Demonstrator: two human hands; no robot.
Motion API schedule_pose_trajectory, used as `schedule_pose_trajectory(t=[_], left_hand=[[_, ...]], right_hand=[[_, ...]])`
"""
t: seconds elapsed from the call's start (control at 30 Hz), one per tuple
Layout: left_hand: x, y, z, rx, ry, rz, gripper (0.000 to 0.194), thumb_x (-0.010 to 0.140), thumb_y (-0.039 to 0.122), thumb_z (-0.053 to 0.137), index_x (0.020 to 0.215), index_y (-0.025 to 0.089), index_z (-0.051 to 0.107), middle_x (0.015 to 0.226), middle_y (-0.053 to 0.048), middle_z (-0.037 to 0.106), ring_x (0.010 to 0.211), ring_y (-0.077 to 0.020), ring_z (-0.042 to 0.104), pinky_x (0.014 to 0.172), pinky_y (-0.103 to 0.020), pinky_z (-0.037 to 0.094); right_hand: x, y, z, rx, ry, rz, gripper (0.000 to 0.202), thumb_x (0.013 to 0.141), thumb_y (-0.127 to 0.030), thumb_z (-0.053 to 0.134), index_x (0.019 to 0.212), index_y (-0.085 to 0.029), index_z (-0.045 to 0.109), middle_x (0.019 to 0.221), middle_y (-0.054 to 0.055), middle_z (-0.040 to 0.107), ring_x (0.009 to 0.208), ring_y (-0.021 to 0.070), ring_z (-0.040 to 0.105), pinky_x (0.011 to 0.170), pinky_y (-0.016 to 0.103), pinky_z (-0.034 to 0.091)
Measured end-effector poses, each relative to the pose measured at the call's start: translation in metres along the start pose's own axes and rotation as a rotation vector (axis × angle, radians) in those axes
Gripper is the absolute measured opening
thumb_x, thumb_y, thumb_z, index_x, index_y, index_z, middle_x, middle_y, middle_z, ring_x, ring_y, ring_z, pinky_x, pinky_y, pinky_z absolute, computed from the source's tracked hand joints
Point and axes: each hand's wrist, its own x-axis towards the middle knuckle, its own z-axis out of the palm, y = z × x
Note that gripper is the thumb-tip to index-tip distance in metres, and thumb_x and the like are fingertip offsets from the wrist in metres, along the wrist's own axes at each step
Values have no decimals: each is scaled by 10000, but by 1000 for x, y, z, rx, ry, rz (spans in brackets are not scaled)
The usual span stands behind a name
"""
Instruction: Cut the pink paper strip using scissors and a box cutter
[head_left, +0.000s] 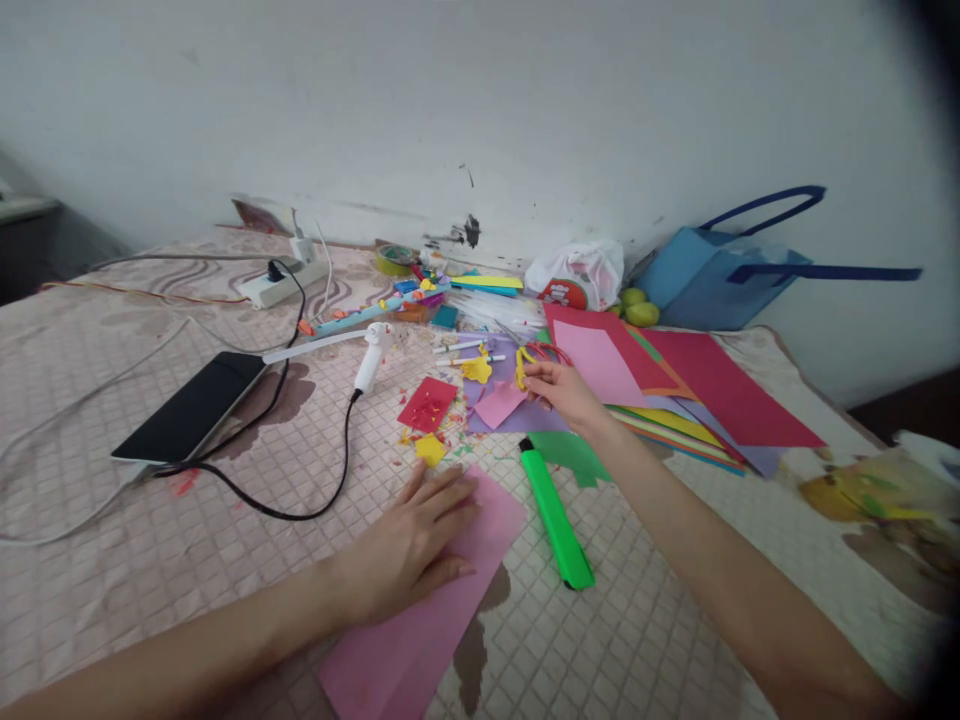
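My left hand (409,545) lies flat, fingers stretched out, on a pink sheet of paper (457,610) at the table's near side. Just beyond its fingertips is a small yellow paper piece (430,449). My right hand (566,392) reaches forward, its fingers closed at the yellow handle of a pair of scissors (521,366); red loops show beside it. Under that hand are a purple sheet (487,415) and a pink paper scrap (500,402). Between my arms lies a bright green cutter-like tool (556,515), with a green paper piece (577,456) beside it.
A white glue gun (373,358) with a black cord and a dark tablet (191,408) are on the left, near a power strip (285,283). Coloured sheets (735,390) lie right. Behind stand a blue bag (712,280) and a white plastic bag (581,270).
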Motion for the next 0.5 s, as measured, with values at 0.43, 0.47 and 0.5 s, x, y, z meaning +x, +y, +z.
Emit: schedule_pose_trajectory(t=[0.43,0.47,0.5], left_hand=[[0,-1,2,38,2,11,472,936,412,474,1361,210,445,1444,-99,430,1410,-297,252,1135,-615,146],[0,-1,2,38,6,14,469,935,406,477,1359,207,447,1441,-102,434,1408,-298,257,1134,-615,150],[1,-2,2,37,11,18,468,935,401,479,1359,206,448,1439,-104,436,1406,-298,262,1133,-614,155]], right_hand=[[-20,14,-11,0,302,-158,169,728,-296,641,874,-221,599,868,43,626,766,182,595,636,303,489],[-20,15,-11,36,298,-122,200,723,-315,641,887,-218,584,804,25,615,679,158,582,560,273,469],[-20,16,-11,76,282,-81,228,713,-333,645,893,-213,575,752,9,604,613,138,565,486,242,432]])
